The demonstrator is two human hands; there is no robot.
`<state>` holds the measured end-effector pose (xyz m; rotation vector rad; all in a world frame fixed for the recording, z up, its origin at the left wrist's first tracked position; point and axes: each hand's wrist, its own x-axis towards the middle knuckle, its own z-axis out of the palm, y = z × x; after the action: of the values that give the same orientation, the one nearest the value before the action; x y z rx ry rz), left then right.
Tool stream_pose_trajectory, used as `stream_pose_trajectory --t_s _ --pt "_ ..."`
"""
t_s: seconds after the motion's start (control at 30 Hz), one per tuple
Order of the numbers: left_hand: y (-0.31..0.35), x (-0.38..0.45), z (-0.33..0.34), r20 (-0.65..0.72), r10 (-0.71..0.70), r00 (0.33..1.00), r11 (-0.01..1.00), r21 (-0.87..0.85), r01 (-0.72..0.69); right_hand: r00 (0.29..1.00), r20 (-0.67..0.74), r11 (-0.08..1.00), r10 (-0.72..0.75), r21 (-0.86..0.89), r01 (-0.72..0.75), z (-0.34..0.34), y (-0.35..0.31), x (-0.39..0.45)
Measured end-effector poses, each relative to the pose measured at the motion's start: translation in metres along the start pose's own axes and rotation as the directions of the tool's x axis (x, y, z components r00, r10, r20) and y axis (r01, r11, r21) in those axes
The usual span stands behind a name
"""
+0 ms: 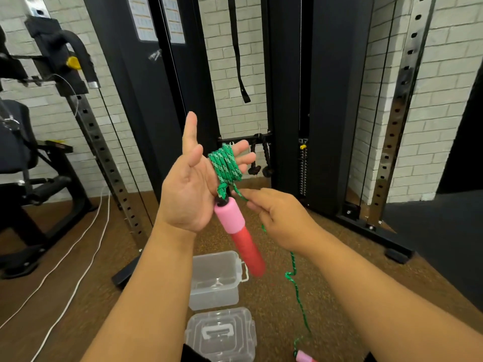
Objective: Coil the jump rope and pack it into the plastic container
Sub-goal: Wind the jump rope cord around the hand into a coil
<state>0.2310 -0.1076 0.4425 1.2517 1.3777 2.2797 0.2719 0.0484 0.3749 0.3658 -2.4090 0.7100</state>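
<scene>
My left hand [187, 186] is raised palm-up with the thumb out, and several turns of the green jump rope [226, 165] are wound around its fingers. One pink and red handle [239, 237] hangs down from the coil beside the palm. My right hand [281, 218] pinches the free rope just below the coil. The rest of the rope [296, 286] trails down to the second pink handle [304, 357] at the bottom edge. On the floor below stands the clear plastic container [211, 296], uncovered, with its lid [222, 335] lying in front of it.
A black cable machine [290, 100] with a hanging strap stands straight ahead against a white brick wall. A perforated steel upright [104, 158] and a black bench are at left. White cords [78, 257] run across the brown floor at left.
</scene>
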Motion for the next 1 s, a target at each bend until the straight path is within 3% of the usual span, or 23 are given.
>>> stream_pose_trajectory --t_s 0.23,0.4,0.57,0.67,0.8,1.0 --pt "-0.011 -0.004 -0.011 -0.053 -0.047 0.997 0.979 0.198 0.057 0.982 0.043 0.932 -0.186 -0.31 0.19 -0.015 -0.017 -0.002" --pt "-0.023 -0.009 -0.013 -0.034 -0.17 0.985 0.91 0.377 0.17 0.961 -0.052 0.895 -0.272 -0.381 0.233 -0.037 -0.027 0.008" --pt "-0.025 -0.009 -0.014 -0.002 -0.247 0.969 0.903 0.361 0.231 0.96 -0.108 0.899 -0.26 -0.391 0.199 -0.048 -0.021 0.021" --pt "-0.023 -0.011 -0.012 0.053 -0.325 0.944 0.898 0.331 0.291 0.96 -0.158 0.923 -0.231 -0.348 0.165 -0.05 -0.017 0.024" --pt "-0.017 -0.013 -0.006 0.085 -0.367 0.926 0.895 0.305 0.327 0.983 -0.164 0.98 -0.087 -0.191 0.055 -0.052 -0.008 0.027" --pt "-0.01 -0.009 -0.006 0.175 -0.373 0.911 0.928 0.09 0.362 0.99 -0.113 0.996 0.089 0.031 -0.086 -0.034 0.005 0.025"
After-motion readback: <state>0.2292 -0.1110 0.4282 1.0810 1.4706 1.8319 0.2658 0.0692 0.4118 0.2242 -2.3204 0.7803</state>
